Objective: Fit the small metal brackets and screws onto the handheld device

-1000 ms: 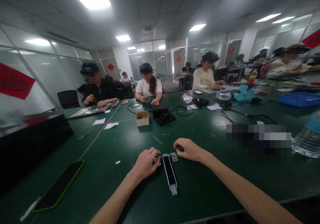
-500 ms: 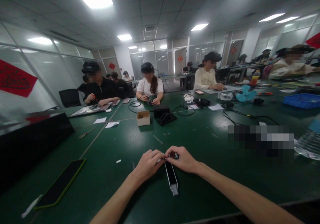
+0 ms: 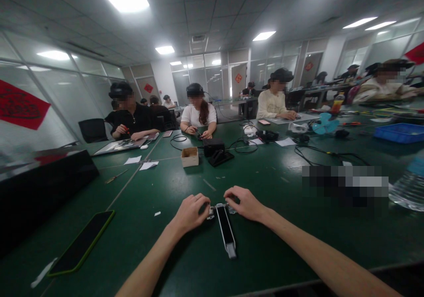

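A narrow black strip-shaped device with a white frame (image 3: 225, 226) lies flat on the green table, its light grey end toward me. My left hand (image 3: 194, 211) is just left of its far end, thumb and fingers curled together in a pinch. Close by its fingertips is a small whitish part (image 3: 210, 214). On the other side, my right hand (image 3: 247, 204) has thumb and index bent into a loop. Another small pale part (image 3: 232, 209) shows partly beneath it. Whether either pinch holds anything is too small to make out.
A phone with a green edge (image 3: 82, 242) lies to the left, near a long black object (image 3: 43, 195). A small cardboard box (image 3: 190, 158) and a black box (image 3: 213, 148) stand ahead. A water bottle (image 3: 409, 186) is at right. Several people sit across the table.
My hands have moved apart from the device's far end, left hand to the left, right hand slightly up and right. That end and the small parts beside it now show.
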### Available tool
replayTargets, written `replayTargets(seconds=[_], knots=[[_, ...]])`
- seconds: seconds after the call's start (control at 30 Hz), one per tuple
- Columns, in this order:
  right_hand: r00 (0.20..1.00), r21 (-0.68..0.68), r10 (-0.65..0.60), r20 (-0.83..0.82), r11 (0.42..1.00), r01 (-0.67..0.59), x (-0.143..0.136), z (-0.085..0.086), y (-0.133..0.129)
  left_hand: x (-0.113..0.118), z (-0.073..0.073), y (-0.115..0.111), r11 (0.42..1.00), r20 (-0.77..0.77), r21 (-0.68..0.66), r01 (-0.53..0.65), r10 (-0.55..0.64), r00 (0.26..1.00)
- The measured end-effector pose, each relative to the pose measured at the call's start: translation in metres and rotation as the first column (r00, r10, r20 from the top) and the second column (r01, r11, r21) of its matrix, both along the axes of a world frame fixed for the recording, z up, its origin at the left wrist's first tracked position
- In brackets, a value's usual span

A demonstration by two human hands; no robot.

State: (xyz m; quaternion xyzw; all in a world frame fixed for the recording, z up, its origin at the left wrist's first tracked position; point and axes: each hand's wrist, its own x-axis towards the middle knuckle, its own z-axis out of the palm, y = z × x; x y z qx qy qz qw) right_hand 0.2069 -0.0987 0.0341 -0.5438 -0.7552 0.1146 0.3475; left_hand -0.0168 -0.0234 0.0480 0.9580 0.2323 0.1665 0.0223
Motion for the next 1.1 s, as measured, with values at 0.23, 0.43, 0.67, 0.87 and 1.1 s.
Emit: replayTargets(seconds=[0.23,0.43,0.67,0.87,1.1], knots=[[0.992,-0.047,-0.013,0.123,0.999,0.019,0.0103,-0.0027,0.0032,0.0013,0.0081,-0.0030,0.996,-0.121,-0.080,-0.026,0.016,0.992],[0.991,-0.121,0.022,0.132,0.993,-0.005,0.0086,-0.0035,0.0017,0.0011,0.0071,-0.0032,0.995,-0.142,-0.091,-0.047,0.034,0.989],[0.988,-0.127,0.049,0.146,0.991,-0.031,0.0092,-0.0054,0.0027,0.0013,0.0017,-0.0011,0.994,-0.142,-0.097,-0.052,0.037,0.989],[0.988,-0.132,0.059,0.142,0.990,-0.040,0.0080,-0.0030,0.0016,0.0027,0.0023,-0.0017,0.994,-0.155,-0.098,-0.045,0.029,0.987],[0.988,-0.123,0.060,0.145,0.992,-0.043,0.0085,-0.0043,0.0024,0.0032,0.0014,-0.0021,0.989,-0.121,-0.138,-0.054,0.038,0.992]])
